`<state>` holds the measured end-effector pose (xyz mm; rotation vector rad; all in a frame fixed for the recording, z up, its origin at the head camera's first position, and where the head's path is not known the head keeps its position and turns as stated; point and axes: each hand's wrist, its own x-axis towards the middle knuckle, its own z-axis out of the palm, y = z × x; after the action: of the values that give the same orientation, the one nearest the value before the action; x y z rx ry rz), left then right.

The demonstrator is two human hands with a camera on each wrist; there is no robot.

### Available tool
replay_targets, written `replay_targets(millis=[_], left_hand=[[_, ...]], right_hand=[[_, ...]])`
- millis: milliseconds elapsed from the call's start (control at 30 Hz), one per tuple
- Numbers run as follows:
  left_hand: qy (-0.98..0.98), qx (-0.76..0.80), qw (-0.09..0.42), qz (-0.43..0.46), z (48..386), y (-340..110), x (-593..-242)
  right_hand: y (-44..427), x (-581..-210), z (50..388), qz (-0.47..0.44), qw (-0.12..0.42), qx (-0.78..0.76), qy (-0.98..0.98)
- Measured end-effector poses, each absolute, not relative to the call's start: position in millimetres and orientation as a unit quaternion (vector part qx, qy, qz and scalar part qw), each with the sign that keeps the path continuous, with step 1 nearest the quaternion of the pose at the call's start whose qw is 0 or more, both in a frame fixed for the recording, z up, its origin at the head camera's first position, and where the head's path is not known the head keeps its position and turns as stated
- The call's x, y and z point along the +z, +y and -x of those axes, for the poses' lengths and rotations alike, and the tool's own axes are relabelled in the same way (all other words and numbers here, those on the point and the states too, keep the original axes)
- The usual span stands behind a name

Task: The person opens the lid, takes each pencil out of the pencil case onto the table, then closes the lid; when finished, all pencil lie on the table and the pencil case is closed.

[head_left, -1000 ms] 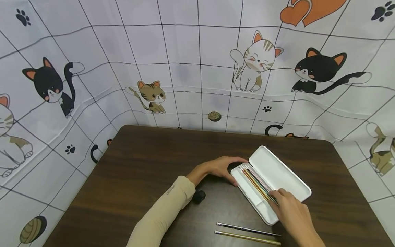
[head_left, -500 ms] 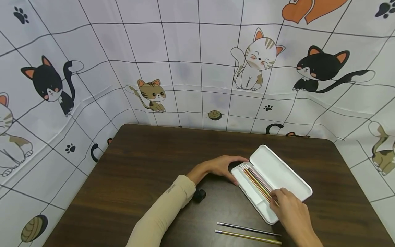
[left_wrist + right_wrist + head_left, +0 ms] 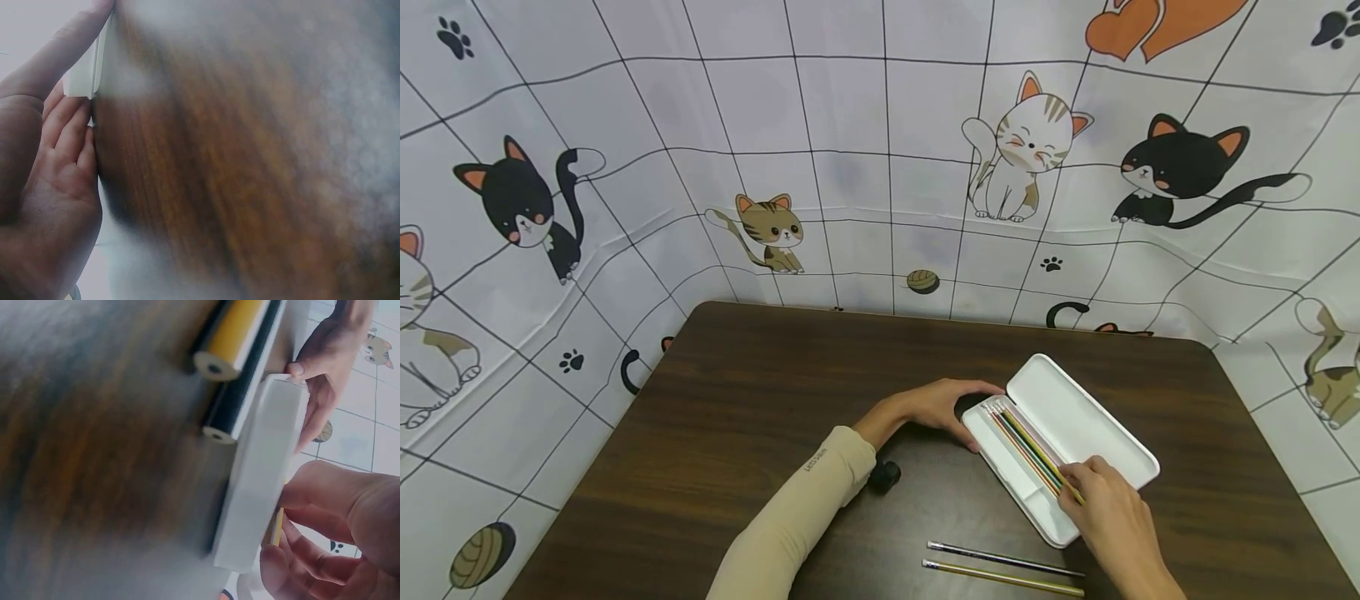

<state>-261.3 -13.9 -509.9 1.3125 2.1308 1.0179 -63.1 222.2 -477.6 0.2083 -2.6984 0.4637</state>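
Note:
A white pencil case (image 3: 1078, 408) lies with its lid folded back on the table, set at a slant. Several coloured pencils (image 3: 1021, 442) lie side by side in its long compartment. My left hand (image 3: 936, 404) holds the case's far left end, its thumb and fingers spread around the corners. At the near end, my right hand (image 3: 1112, 512) pinches a yellow pencil (image 3: 277, 526) between thumb and fingers; its tip end is partly hidden by them. In front of the case, a black pencil (image 3: 1000, 557) and a gold pencil (image 3: 1000, 577) lie roughly parallel.
A small black rounded object (image 3: 884, 476) sits beside my left wrist. The brown wooden table (image 3: 760, 392) extends to the left and behind the case. A white cat-print sheet (image 3: 850, 183) hangs along the table's back edge.
The pencils in the case have shifted under my right fingers, with a yellow and a green one now showing more plainly. My left hand and the two loose pencils stay put.

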Motion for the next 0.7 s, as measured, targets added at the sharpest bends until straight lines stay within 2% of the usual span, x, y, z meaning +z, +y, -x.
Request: replay_targets(millis=[133,433,700], left_hand=[[0.771,0.364,0.218,-0.474,261,-14,-509],[0.782,0.357,0.218,-0.462,261,-14,-509],[0.782,0.352,0.219,-0.465,261,-14,-511]], right_hand=[[223,-472,61,-0.083,0.204,0.168,-0.961],[229,-440,57,-0.118,0.275,0.159,-0.941],[232,-422,53,-0.124,0.281,0.159,-0.938]])
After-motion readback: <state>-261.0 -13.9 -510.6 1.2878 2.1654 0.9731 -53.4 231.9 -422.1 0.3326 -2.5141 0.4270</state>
